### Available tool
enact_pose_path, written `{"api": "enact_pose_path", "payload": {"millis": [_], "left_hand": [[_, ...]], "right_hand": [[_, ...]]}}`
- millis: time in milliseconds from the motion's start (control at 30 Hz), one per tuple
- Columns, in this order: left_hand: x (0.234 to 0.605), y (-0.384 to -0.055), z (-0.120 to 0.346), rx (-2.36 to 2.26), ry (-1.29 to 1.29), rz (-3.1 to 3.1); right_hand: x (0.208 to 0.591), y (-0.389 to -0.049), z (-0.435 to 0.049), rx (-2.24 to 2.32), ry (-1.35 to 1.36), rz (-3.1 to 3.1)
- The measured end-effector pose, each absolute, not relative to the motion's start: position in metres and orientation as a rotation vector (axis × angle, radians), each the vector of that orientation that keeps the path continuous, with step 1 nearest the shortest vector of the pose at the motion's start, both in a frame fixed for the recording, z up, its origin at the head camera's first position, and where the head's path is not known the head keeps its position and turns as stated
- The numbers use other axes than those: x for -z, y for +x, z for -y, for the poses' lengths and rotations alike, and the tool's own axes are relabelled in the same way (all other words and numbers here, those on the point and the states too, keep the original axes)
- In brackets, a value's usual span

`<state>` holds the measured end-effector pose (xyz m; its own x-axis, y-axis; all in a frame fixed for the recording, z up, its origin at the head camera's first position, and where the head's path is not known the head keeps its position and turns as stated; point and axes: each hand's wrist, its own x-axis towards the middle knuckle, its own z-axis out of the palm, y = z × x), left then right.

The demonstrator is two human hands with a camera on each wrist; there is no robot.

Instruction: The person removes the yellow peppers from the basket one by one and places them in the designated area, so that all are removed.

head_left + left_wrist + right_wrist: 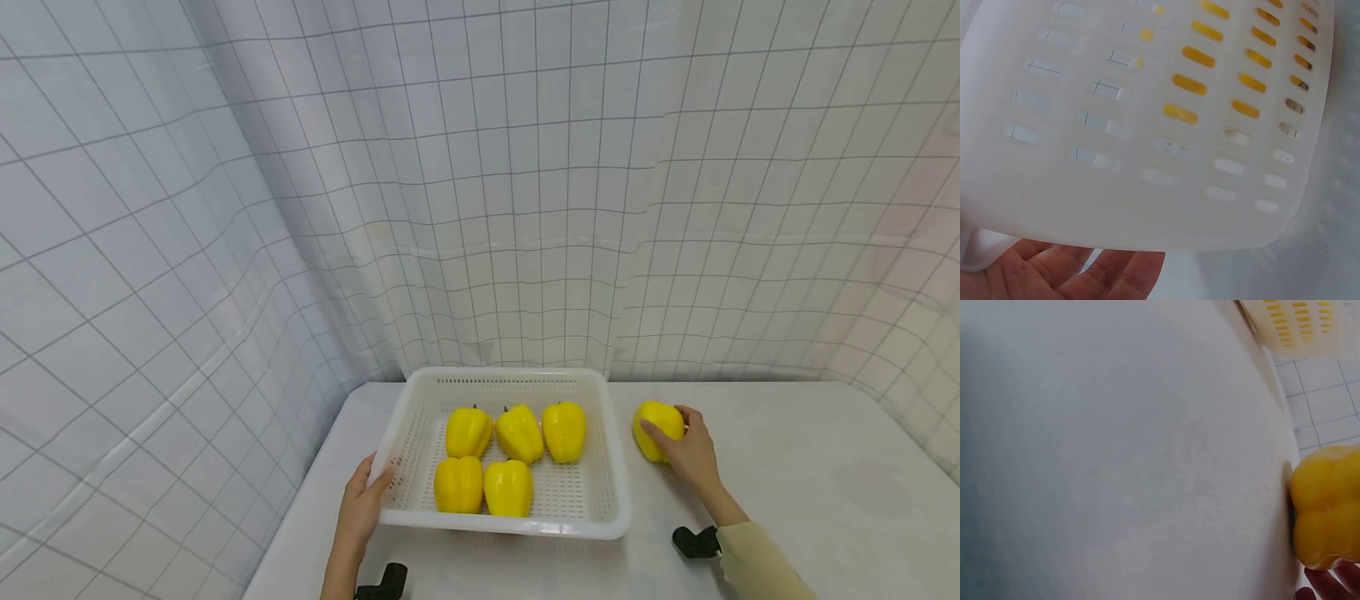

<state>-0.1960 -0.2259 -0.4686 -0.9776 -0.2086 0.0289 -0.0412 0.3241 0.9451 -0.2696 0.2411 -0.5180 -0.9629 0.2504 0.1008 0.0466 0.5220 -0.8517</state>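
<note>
A white plastic basket [498, 527] with slotted walls sits on the table, with several yellow bell peppers [468, 432] inside. My left hand [362, 506] grips its left rim, thumb over the edge. In the left wrist view, curled fingers [1119, 275] show below the basket wall [1085, 206], and yellow shows through the slots. To the right of the basket, my right hand [692, 450] holds another yellow bell pepper [654, 421], thumb on the near side and fingers round its right side. That bell pepper [1329, 506] appears at the table surface in the right wrist view, fingertips touching its end.
The white table [795, 467] extends right of the basket. Behind it and along the left hangs a white grid-patterned curtain [495, 208]. Black wrist-worn devices sit at the left wrist [384, 582] and the right wrist [696, 542].
</note>
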Motion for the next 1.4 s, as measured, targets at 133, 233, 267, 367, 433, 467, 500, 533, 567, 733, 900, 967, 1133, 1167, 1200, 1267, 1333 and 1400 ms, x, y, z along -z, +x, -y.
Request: {"api": "enact_pose_path", "payload": {"millis": [133, 233, 267, 367, 433, 467, 500, 533, 567, 733, 900, 967, 1133, 1167, 1200, 1267, 1333, 1400], "left_hand": [[0.4681, -0.1956, 0.2263, 1.726, 0.233, 2.439], [0.4671, -0.1946, 0.2267, 1.723, 0.230, 2.442], [0.4667, -0.1943, 0.2268, 1.723, 0.228, 2.440], [0.4660, -0.1937, 0.2272, 1.729, 0.224, 2.439], [0.4662, -0.1938, 0.2271, 1.728, 0.224, 2.441], [0.4666, -0.1941, 0.2268, 1.728, 0.225, 2.441], [0.4672, -0.1944, 0.2268, 1.727, 0.226, 2.443], [0.4676, -0.1948, 0.2264, 1.727, 0.228, 2.443], [0.4677, -0.1950, 0.2261, 1.728, 0.228, 2.442], [0.4664, -0.1944, 0.2260, 1.734, 0.228, 2.434], [0.4668, -0.1942, 0.2261, 1.734, 0.238, 2.435], [0.4673, -0.1946, 0.2255, 1.735, 0.245, 2.438], [0.4675, -0.1943, 0.2255, 1.726, 0.244, 2.442], [0.4673, -0.1941, 0.2259, 1.724, 0.241, 2.442], [0.4671, -0.1940, 0.2261, 1.720, 0.236, 2.445], [0.4668, -0.1940, 0.2265, 1.709, 0.231, 2.451], [0.4663, -0.1940, 0.2267, 1.709, 0.234, 2.452], [0.4661, -0.1941, 0.2269, 1.704, 0.231, 2.454]], "right_hand": [[0.5177, -0.2694, -0.2420, -1.422, -0.250, 2.553], [0.5181, -0.2696, -0.2425, -1.424, -0.250, 2.558], [0.5182, -0.2696, -0.2426, -1.425, -0.249, 2.560], [0.5186, -0.2695, -0.2429, -1.423, -0.245, 2.564], [0.5184, -0.2689, -0.2428, -1.425, -0.243, 2.568], [0.5185, -0.2689, -0.2427, -1.423, -0.244, 2.567], [0.5186, -0.2688, -0.2425, -1.424, -0.244, 2.566], [0.5185, -0.2686, -0.2423, -1.425, -0.246, 2.566], [0.5181, -0.2682, -0.2421, -1.428, -0.247, 2.564], [0.5165, -0.2671, -0.2409, -1.446, -0.252, 2.556], [0.5166, -0.2667, -0.2408, -1.460, -0.243, 2.543], [0.5170, -0.2670, -0.2411, -1.460, -0.236, 2.532], [0.5192, -0.2682, -0.2421, -1.437, -0.229, 2.501], [0.5195, -0.2681, -0.2424, -1.431, -0.227, 2.494], [0.5196, -0.2681, -0.2428, -1.425, -0.225, 2.488], [0.5185, -0.2674, -0.2431, -1.422, -0.215, 2.473], [0.5164, -0.2666, -0.2432, -1.415, -0.202, 2.456], [0.5138, -0.2658, -0.2428, -1.404, -0.186, 2.431]]}}
